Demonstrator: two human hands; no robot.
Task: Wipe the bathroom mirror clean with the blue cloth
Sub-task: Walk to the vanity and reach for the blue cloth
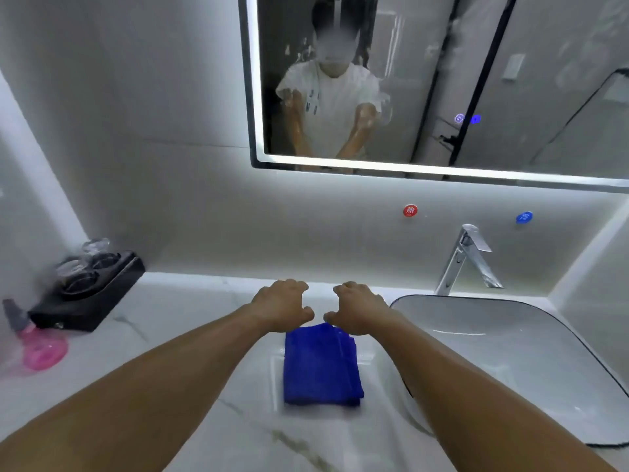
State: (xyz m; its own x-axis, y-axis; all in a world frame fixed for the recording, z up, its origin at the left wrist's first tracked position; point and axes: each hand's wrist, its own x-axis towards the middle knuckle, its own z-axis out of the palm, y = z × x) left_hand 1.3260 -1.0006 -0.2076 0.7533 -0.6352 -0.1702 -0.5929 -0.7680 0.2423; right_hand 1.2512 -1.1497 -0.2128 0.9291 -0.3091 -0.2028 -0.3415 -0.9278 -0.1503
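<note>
A folded blue cloth (321, 366) lies flat on the white marble counter (190, 335), just left of the sink. My left hand (282, 306) and my right hand (359, 310) hover side by side over the cloth's far edge, palms down, fingers loosely curled, holding nothing. The right hand covers the cloth's far right corner; whether it touches the cloth I cannot tell. On the wall above hangs the lit-edged mirror (531, 90), its glass marked with smears and foamy streaks, a person reflected in it.
A glass sink basin (503, 352) with a chrome tap (466, 257) fills the right side. A black tray with wrapped glasses (88, 287) stands at the back left; a pink spray bottle (37, 342) stands near it. Red and blue water markers are on the wall.
</note>
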